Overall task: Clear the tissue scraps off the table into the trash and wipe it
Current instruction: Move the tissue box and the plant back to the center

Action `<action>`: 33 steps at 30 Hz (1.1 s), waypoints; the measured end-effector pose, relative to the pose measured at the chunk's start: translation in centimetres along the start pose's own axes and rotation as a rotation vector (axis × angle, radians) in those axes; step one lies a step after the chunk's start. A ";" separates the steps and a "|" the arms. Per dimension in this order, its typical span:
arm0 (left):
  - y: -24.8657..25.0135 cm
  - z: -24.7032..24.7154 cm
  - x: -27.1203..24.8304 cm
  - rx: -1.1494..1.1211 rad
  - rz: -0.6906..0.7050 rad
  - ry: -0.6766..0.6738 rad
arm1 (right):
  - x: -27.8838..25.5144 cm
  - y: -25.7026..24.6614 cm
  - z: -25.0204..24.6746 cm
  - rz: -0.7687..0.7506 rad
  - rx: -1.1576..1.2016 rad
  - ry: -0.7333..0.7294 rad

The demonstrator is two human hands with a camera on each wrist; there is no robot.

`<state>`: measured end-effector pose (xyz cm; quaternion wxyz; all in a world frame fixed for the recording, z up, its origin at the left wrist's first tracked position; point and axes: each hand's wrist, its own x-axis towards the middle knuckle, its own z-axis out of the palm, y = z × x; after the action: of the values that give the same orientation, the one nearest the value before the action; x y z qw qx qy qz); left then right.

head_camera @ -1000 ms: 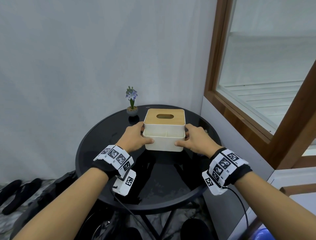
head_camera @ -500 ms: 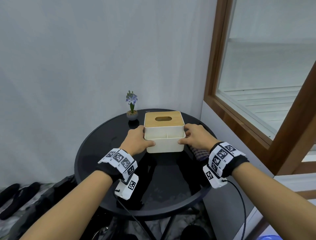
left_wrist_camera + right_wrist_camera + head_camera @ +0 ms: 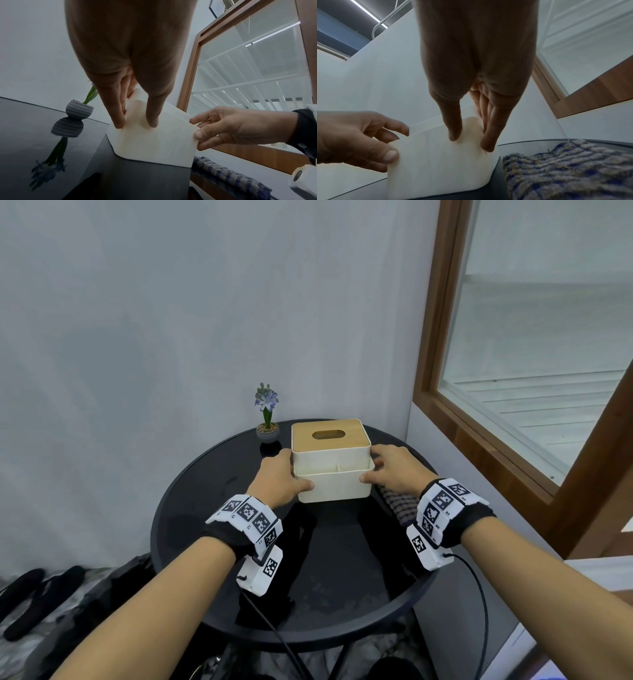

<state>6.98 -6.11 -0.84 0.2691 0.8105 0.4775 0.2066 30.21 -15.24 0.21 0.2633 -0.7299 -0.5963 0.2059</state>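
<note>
Moved: tissue box (image 3: 331, 460) sits farther back on table (image 3: 191, 508) than a second ago.
Left hand (image 3: 279, 482): I grip its left wall.
Right hand (image 3: 394, 470): grips its right wall; cloth (image 3: 399, 503) lies just beneath, nearest this hand.
Scraps: none visible.

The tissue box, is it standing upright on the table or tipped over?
Upright. The tissue box sits flat on the black table, wooden lid facing up, with the left hand and right hand gripping its sides.
</note>
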 end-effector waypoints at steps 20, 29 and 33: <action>-1.7 0.0 0.1 0.014 -0.014 -0.048 | -0.8 -0.8 -0.4 -0.038 -0.078 0.090; -4.6 -3.2 1.5 0.091 -0.074 0.027 | 0.6 -4.6 -0.6 -0.209 -0.326 0.135; -5.6 -3.9 3.5 0.059 -0.117 0.053 | 2.6 -5.9 0.2 -0.208 -0.372 0.091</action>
<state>2.60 0.19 -1.07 0.2438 0.7832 0.5368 0.1975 26.17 -11.75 3.81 0.1706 -0.7090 -0.6835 0.0308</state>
